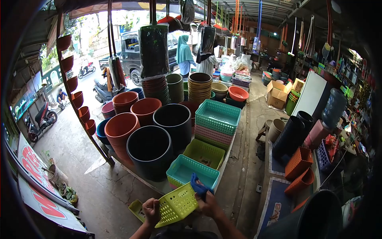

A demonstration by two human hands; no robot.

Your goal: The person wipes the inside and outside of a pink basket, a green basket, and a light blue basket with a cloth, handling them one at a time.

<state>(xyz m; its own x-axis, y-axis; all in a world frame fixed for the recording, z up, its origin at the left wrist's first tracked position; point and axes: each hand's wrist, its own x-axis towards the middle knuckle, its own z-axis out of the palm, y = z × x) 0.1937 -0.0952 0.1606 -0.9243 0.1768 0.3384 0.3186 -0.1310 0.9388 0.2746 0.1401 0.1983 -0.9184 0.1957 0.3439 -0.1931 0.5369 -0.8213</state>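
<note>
A yellow-green perforated basket (177, 206) is tilted on its side low in the view, in front of my body. My left hand (151, 212) is closed at the basket's left end, gripping its edge. My right hand (207, 204) is closed round a blue cloth (199, 185) at the basket's right end. Just beyond stands a turquoise basket (193, 171) on a small stack, with an olive-green basket (203, 154) behind it. Another yellow-green basket (137, 210) shows partly at the left, below the table edge.
Black pots (149, 149) and terracotta pots (121, 129) crowd the table's left side. A tall turquoise basket stack (217, 115) stands behind. Small pots hang on a pole (83, 113) at left. Orange baskets (298, 163) stand at right. Two people (184, 55) stand farther back.
</note>
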